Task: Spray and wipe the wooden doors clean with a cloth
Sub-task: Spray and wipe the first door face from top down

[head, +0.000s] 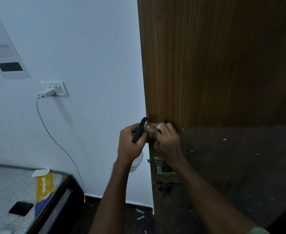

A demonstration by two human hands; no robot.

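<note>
Right of frame, door: wooden door (214,68) fills that whole side, grain running vertical; I take it as my landmark. Its lower part reads darker, with pale flecks scattered over it.
Wall: white wall (91,56) left of the door's edge, meeting a dark skirting strip low down.
Bed: mattress (12,188) far left of the door and low, with a yellow label (44,184) and a black flat object (20,208) lying on it.
Socket: switch plate (55,88) on the wall, well left of the door, with a white charger plugged in and a cable (54,139) trailing down toward the bed.
Left hand: I see my left hand (130,146) just off the door's edge, closed round a spray bottle (136,162); black trigger head sticks up past the fingers, pale body hangs below the palm.
Right hand: right hand (167,142) on the door face at its edge, fingers curled over a cloth (151,129) pressed to the wood.
Handle: metal handle (160,165) on the door just below the right wrist.
Keys: dark bunch (165,187) hanging under the handle; detail too dim to read.
</note>
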